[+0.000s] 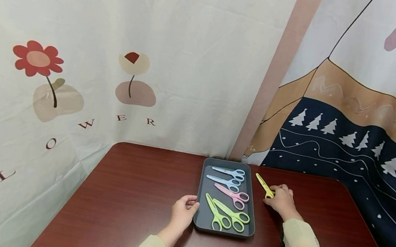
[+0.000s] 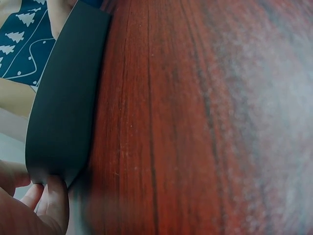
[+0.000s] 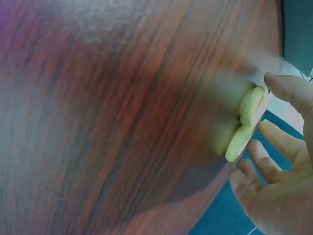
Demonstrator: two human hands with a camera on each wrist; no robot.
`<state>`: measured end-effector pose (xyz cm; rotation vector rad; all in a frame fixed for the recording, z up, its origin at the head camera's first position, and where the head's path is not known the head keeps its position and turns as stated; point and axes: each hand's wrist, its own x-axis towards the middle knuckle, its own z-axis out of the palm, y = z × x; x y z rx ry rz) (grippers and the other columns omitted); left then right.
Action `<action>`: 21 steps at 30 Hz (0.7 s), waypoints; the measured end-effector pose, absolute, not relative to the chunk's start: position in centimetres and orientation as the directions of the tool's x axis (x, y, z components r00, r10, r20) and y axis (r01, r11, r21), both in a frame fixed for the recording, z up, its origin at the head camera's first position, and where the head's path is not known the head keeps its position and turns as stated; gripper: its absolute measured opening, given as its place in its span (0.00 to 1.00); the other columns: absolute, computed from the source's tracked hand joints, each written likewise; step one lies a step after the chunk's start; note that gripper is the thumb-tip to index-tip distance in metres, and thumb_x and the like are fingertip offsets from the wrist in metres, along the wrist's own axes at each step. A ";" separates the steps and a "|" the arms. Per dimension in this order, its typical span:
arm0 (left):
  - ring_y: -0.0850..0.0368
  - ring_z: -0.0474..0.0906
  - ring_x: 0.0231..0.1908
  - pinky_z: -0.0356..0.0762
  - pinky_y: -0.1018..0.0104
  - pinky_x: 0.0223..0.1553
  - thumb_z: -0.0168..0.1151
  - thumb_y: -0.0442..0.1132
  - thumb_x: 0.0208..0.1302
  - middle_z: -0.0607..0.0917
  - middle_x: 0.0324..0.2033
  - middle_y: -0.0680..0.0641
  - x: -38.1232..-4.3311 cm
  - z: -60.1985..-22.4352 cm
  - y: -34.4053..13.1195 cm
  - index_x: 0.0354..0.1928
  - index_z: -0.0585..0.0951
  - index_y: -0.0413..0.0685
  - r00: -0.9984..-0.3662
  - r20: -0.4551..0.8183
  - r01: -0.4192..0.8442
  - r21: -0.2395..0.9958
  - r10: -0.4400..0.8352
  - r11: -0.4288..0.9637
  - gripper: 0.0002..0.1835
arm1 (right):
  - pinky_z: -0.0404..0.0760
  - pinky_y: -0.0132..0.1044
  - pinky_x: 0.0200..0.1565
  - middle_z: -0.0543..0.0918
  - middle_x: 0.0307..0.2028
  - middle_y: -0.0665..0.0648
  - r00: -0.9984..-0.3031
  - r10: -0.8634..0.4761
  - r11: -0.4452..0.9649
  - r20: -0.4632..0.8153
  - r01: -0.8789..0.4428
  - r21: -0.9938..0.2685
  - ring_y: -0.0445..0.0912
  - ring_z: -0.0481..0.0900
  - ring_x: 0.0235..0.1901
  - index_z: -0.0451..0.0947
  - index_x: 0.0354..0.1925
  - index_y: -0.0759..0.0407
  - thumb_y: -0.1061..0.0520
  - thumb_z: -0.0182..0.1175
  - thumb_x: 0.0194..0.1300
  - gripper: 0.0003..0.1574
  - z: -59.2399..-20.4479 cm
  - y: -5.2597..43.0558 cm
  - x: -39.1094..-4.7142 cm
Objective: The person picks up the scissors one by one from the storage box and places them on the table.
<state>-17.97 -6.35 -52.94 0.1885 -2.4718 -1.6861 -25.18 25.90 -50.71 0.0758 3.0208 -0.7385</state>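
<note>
A dark grey tray lies on the table, holding two pairs of blue scissors, one pink pair of scissors and two green pairs of scissors. At its left wall, my left hand pinches the rim between thumb and fingers; the left wrist view shows the fingertips at the tray's corner. Right of the tray, yellow scissors rest on the table with blades pointing away. Over their handles is my right hand, its thumb and fingers spread around them with gaps showing.
The reddish-brown wooden table carries the tray near its back edge. Behind it hangs a pale curtain with flower prints, and at the right a navy cloth with white trees borders the table.
</note>
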 end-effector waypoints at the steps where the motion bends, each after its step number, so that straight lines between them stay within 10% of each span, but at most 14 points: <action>1: 0.57 0.80 0.32 0.77 0.70 0.32 0.64 0.32 0.58 0.85 0.33 0.45 -18.0 -53.0 -6.4 0.44 0.82 0.37 -0.982 0.049 -0.022 0.931 -0.183 0.364 0.11 | 0.71 0.52 0.42 0.67 0.52 0.74 -0.998 0.040 0.885 -0.037 0.053 -0.462 0.65 0.63 0.48 0.73 0.54 0.72 0.55 0.70 0.50 0.36 -50.7 25.8 -25.2; 21: 0.57 0.80 0.33 0.77 0.70 0.33 0.64 0.32 0.58 0.84 0.33 0.45 -17.9 -52.9 -6.3 0.44 0.82 0.37 -0.982 0.031 -0.037 0.936 -0.187 0.350 0.11 | 0.64 0.65 0.58 0.62 0.63 0.71 -0.993 -0.080 0.830 0.087 -0.115 -0.545 0.67 0.55 0.62 0.67 0.63 0.65 0.52 0.63 0.60 0.36 -49.2 22.3 -25.4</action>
